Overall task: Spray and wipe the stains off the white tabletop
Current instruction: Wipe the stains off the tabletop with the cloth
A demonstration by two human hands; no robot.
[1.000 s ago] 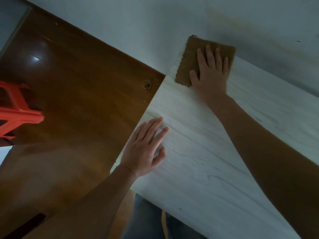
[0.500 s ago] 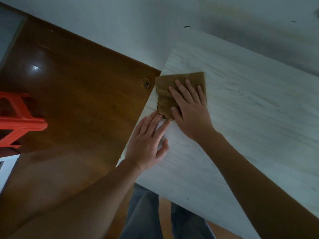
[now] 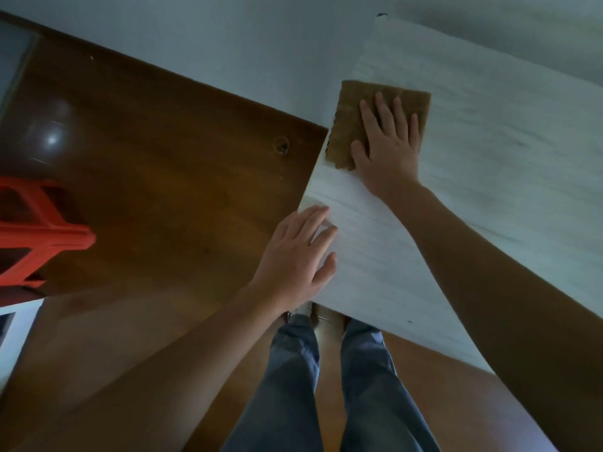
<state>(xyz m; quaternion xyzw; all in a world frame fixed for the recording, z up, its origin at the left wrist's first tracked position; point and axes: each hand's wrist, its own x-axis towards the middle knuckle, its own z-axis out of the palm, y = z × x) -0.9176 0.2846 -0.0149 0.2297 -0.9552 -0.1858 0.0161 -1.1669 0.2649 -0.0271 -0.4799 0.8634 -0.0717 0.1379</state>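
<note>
The right hand (image 3: 388,148) is laid flat on a brown cloth (image 3: 350,115), fingers straight and slightly spread. Nothing is pinched or curled round. The cloth is pressed to the white tabletop (image 3: 489,177) by the palm and fingers alone. This flat hold is judged to suit wiping, as the pressure is spread over a wide patch of cloth.

The cloth shows beyond the fingertips and on the thumb side. On that side its scalloped edge reaches the side edge of the tabletop, but whether it overhangs cannot be told.

The left hand (image 3: 298,256) rests below the right wrist, at the same side edge. Its fingers are extended and relaxed on the surface, and nothing is held in it. It is judged to be placed there as a brace, steadying the body while the other arm reaches out.

A faint dark smudge (image 3: 518,143) is noted on the tabletop past the little-finger side of the working hand, and a small speck (image 3: 409,321) lies near its forearm. Both are judged not yet wiped. No spray bottle is in view.

Beyond the thumb side, a brown wooden floor (image 3: 163,177) and a red stool (image 3: 42,230) are recorded. The person's legs in blue jeans (image 3: 365,386) are seen under the near edge.
</note>
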